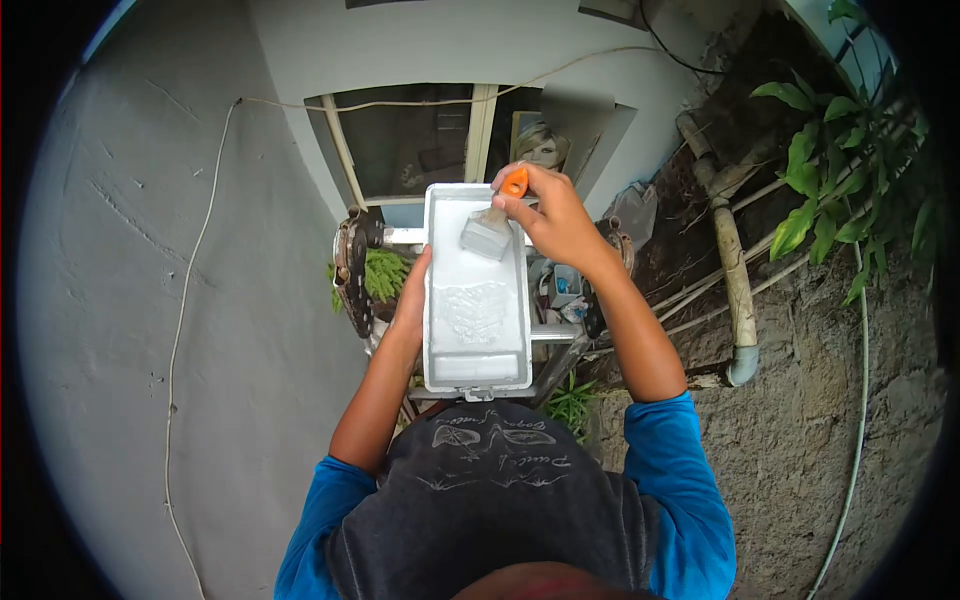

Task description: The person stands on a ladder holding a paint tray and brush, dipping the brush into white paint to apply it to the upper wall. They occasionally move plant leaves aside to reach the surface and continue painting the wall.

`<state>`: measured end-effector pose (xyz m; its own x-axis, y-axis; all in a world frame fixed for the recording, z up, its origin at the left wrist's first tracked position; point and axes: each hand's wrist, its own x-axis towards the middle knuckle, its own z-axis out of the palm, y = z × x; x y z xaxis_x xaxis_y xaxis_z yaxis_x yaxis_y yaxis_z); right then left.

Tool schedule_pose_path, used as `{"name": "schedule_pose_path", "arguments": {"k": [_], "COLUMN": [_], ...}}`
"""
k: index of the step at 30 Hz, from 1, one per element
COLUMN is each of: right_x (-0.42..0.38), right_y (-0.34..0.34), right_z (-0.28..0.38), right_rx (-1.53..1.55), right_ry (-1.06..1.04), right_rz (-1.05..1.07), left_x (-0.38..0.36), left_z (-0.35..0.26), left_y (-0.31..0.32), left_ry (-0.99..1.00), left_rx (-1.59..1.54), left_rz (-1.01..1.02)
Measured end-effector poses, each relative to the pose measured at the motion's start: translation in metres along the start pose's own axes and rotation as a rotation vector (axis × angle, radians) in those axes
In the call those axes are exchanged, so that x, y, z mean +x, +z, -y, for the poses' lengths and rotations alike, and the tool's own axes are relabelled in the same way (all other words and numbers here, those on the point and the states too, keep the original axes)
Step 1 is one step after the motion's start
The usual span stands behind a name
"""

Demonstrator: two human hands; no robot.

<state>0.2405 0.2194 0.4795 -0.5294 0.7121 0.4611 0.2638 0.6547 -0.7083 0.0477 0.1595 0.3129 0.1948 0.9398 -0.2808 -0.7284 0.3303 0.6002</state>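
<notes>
A long paint tray (437, 310) holds white paint, with a ridged patch near its lower end. Along its left side is my left hand (413, 295), gripping the edge; most of its fingers are hidden behind the tray. My right hand (555, 215) holds a paintbrush (487, 236) by its orange handle, over the upper part of the tray. The brush's wide head is coated in pale paint and tilts down to the tray; whether it touches the paint is hard to tell.
Under the tray are metal ladder rungs (555, 332). A grey wall (250, 400) rises at left, with a thin cable (172, 380) along it. A window (400, 140) stands ahead. At right are a pipe (738, 290), a leafy plant (815, 170) and a rough wall (800, 440).
</notes>
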Motion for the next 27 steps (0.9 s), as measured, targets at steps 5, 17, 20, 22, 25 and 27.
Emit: {"name": "schedule_pose_path", "arguments": {"k": [5,17,20,22,25,27], "right_x": [-0.011,-0.031,-0.034,-0.035,-0.039,-0.04], "right_y": [-0.005,0.007,0.013,0.018,0.023,0.023], "right_z": [0.005,-0.007,-0.015,-0.023,-0.029,-0.03], "right_rx": [-0.001,0.138,0.17,0.208,0.228,0.416], "right_ry": [-0.081,0.009,0.047,0.058,0.114,0.143], "right_rz": [-0.109,-0.279,-0.34,-0.382,-0.421,-0.578], "left_x": [-0.007,-0.003,0.0,0.001,0.004,0.005], "left_z": [-0.002,0.001,0.002,0.003,0.004,0.002], "left_y": [0.008,0.002,-0.002,-0.003,-0.009,-0.007], "left_ry": [0.031,0.047,0.048,0.052,0.046,0.042], "left_rx": [0.021,0.014,0.026,0.016,0.011,0.007], "left_rz": [-0.01,0.024,-0.005,0.002,0.014,0.018]}}
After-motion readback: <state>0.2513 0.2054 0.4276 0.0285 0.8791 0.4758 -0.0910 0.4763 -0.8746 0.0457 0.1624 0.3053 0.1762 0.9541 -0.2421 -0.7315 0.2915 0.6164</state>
